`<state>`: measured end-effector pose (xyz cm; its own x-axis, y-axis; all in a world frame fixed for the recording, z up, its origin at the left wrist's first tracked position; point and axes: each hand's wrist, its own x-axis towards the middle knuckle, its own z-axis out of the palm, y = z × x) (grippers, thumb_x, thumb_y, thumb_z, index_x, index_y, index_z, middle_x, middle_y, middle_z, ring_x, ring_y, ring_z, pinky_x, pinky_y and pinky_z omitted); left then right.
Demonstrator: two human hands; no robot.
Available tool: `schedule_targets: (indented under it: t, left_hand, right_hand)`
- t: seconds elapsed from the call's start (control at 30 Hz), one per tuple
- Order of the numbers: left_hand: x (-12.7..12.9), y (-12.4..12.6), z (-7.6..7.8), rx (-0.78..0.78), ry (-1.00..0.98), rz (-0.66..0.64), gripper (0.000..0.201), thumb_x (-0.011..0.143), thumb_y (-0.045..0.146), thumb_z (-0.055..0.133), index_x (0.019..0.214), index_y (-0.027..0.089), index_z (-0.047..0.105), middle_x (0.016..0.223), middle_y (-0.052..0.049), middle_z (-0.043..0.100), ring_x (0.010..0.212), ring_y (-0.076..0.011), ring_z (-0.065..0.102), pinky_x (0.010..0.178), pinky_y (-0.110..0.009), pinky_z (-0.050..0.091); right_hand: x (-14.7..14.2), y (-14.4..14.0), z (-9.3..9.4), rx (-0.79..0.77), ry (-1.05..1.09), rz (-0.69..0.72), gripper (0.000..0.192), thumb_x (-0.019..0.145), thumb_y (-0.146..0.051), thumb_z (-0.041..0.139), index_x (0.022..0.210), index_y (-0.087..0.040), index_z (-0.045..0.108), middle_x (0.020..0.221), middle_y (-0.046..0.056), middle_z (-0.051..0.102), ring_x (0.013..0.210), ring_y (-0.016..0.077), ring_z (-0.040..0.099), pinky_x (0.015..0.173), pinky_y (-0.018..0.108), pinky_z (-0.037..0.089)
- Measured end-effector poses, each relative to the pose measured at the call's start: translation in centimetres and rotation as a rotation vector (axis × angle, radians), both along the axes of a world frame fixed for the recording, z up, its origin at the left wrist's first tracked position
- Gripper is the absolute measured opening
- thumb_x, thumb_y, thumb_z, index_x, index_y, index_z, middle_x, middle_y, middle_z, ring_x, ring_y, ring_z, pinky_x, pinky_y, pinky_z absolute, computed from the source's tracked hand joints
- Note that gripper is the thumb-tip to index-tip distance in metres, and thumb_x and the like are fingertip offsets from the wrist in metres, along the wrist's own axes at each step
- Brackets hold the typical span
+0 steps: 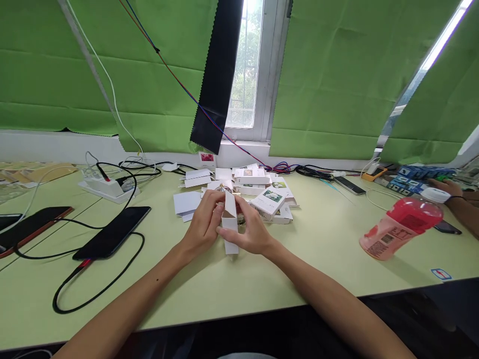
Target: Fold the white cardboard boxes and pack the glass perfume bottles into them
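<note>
Between my two hands is a small white cardboard box (230, 224), held upright on edge just above or on the table, with a flap standing up at its top. My left hand (204, 219) grips its left side, fingers curled behind it and the thumb near the flap. On the other side my right hand (252, 227) has its thumb pressed on the near face and its fingers behind. Past my hands lies a heap of white boxes (270, 200), some printed with a green picture, along with flattened white cartons (187, 203). A small shiny item (223, 187) shows partly behind my left fingers.
A phone (114, 232) with a black cable lies left, near a white power strip (107, 187). To the right stands a pink drink bottle (404, 224). Another person's hand (447, 188) is at far right by blue boxes (409, 177). The table's front edge runs below my forearms.
</note>
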<state>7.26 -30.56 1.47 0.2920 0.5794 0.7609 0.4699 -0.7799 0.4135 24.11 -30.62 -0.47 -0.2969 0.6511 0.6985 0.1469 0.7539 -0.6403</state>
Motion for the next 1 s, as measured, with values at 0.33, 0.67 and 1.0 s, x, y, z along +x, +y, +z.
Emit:
schedule_targets:
  t: [0.33,0.67,1.0]
  left_hand:
    - [0.6,0.4,-0.9,0.084,-0.023,0.051,0.031,0.094,0.017,0.054,0.124,0.024,0.052,0.108,-0.005,0.056,0.093,-0.0193,0.061,0.080,-0.036,0.061]
    - [0.9,0.5,-1.9,0.035,0.192,-0.029,0.016,0.099,0.019,0.058,0.114,0.023,0.060,0.117,-0.007,0.064,0.107,-0.0206,0.067,0.090,-0.036,0.060]
    - [1.0,0.5,-2.9,0.106,0.318,-0.091,0.012,0.098,0.017,0.060,0.109,0.022,0.065,0.114,-0.009,0.069,0.107,-0.0229,0.067,0.090,-0.037,0.060]
  right_hand:
    - [0.5,0.3,0.4,0.012,0.126,-0.089,0.065,0.084,-0.052,0.075,0.135,-0.021,0.048,0.116,0.010,0.068,0.101,0.0257,0.066,0.092,0.042,0.057]
    - [2.0,1.8,-0.1,0.131,0.315,-0.504,0.074,0.082,-0.053,0.075,0.139,-0.017,0.047,0.119,0.014,0.064,0.107,0.0283,0.063,0.095,0.045,0.054]
    - [2.8,3.0,-0.4,0.229,0.313,-0.659,0.081,0.083,-0.056,0.072,0.147,-0.017,0.041,0.133,0.018,0.060,0.118,0.0301,0.062,0.104,0.049,0.052]
